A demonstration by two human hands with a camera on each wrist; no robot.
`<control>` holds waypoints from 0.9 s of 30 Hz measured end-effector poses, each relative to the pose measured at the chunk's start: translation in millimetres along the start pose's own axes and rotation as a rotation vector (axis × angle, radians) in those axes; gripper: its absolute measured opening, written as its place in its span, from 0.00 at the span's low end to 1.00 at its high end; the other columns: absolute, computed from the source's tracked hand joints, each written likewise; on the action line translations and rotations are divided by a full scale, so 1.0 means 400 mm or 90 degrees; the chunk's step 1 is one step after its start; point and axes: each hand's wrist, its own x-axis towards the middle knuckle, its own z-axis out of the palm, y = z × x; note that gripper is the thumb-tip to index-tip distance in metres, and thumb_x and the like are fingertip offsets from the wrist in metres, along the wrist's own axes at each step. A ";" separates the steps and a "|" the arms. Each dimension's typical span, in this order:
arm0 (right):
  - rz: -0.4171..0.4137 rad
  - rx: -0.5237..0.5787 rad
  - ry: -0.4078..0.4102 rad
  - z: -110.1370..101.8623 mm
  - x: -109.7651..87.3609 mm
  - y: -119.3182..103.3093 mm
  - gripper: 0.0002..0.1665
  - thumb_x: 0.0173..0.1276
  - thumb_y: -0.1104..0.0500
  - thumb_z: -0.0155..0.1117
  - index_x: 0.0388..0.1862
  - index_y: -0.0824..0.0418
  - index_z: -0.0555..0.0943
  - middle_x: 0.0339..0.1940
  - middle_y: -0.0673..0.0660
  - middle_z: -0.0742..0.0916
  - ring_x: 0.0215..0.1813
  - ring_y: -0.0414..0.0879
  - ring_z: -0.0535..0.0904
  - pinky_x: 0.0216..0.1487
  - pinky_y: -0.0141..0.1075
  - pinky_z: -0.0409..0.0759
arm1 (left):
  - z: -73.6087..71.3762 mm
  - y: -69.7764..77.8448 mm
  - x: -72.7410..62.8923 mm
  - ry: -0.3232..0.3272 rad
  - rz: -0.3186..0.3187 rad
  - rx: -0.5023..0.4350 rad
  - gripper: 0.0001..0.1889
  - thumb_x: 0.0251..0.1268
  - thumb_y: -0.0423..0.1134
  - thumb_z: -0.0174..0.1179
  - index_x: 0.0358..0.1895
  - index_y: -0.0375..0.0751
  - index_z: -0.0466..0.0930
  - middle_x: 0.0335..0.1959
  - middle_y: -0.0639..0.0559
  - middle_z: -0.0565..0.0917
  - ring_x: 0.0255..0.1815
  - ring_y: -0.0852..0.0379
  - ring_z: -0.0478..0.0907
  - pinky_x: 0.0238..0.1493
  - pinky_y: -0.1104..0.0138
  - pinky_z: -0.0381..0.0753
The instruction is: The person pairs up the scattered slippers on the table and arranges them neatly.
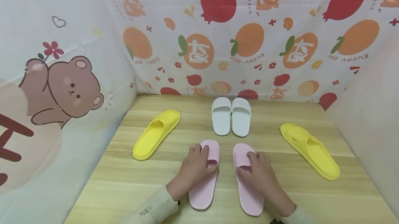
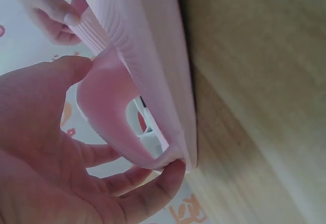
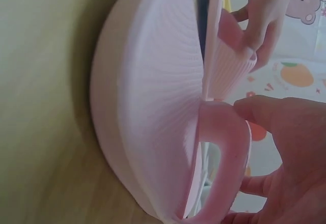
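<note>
The left hand (image 1: 194,168) pinches the strap of one pink ribbed slide slipper (image 1: 202,193); the right hand (image 1: 260,173) pinches that of its pink mate (image 1: 249,198). Both lie slightly apart between two yellow backless slippers (image 1: 148,140), nearer than the white slide pair (image 1: 221,122).

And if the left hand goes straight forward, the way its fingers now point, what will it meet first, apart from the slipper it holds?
Past the left pink slipper, the left hand would probably meet the left white slipper first, though how high it would pass is unclear.
</note>
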 end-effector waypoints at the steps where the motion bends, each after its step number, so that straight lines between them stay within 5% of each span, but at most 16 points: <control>1: -0.001 0.003 -0.001 0.004 0.000 -0.007 0.35 0.57 0.43 0.74 0.56 0.65 0.78 0.54 0.72 0.77 0.59 0.64 0.71 0.53 0.59 0.78 | 0.001 -0.001 -0.002 0.003 0.002 0.006 0.32 0.57 0.61 0.64 0.54 0.38 0.72 0.42 0.43 0.70 0.40 0.47 0.67 0.23 0.62 0.71; 13: -0.012 0.002 0.004 0.064 0.020 -0.094 0.35 0.59 0.40 0.73 0.56 0.63 0.79 0.47 0.64 0.77 0.52 0.58 0.70 0.43 0.49 0.78 | 0.003 -0.008 -0.025 0.068 0.016 0.048 0.32 0.57 0.61 0.65 0.51 0.36 0.73 0.38 0.44 0.70 0.35 0.50 0.67 0.21 0.64 0.69; 27: -0.032 0.007 0.010 0.087 0.045 -0.175 0.31 0.62 0.44 0.71 0.55 0.65 0.79 0.43 0.63 0.76 0.46 0.57 0.69 0.40 0.45 0.74 | -0.023 -0.055 -0.020 0.062 -0.021 0.055 0.33 0.59 0.61 0.64 0.54 0.35 0.74 0.40 0.42 0.72 0.37 0.46 0.70 0.24 0.60 0.74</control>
